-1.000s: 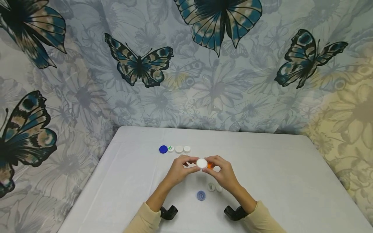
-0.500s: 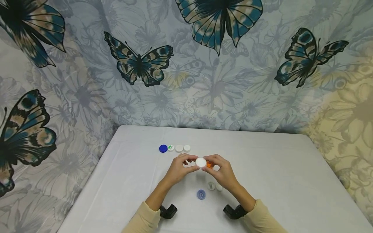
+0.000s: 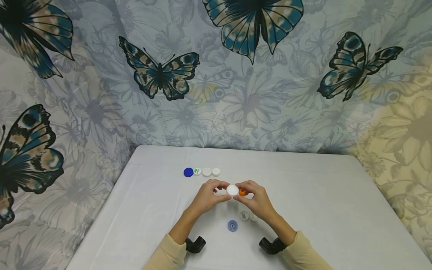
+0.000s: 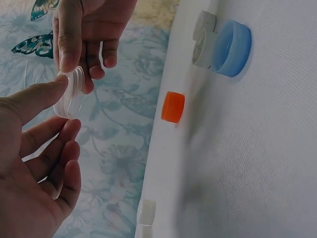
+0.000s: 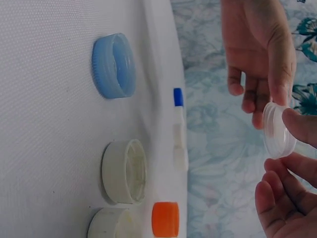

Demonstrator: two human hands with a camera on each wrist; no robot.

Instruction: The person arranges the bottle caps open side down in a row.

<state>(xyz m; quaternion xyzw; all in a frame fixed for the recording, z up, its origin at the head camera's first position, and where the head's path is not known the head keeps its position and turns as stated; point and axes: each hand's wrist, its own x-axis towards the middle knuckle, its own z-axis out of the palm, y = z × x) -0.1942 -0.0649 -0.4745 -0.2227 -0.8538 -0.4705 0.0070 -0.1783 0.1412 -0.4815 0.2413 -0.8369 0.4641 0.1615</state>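
Observation:
Both hands hold one white, translucent bottle cap [image 3: 232, 190] up over the middle of the table. My left hand [image 3: 208, 195] pinches its left edge between thumb and fingertips, and my right hand [image 3: 255, 197] pinches the opposite edge. In the left wrist view the cap [image 4: 69, 96] is on its side, its ridged rim showing. An orange cap [image 5: 165, 219] rests on the table beyond, partly covered by my right fingers in the head view. Nearer me lie a light blue cap [image 3: 232, 225] and two off-white caps [image 3: 244, 215], open sides up.
Farther back a row of caps stands on the white tablecloth [image 3: 303, 210]: a dark blue one [image 3: 188, 172], a white one with a green mark [image 3: 197, 171] and two plain white ones [image 3: 207, 172]. Behind the table hangs a butterfly-print cloth [image 3: 253, 105].
The held cap has shifted very slightly left, with both hands keeping their grip. The caps on the table stay where they were.

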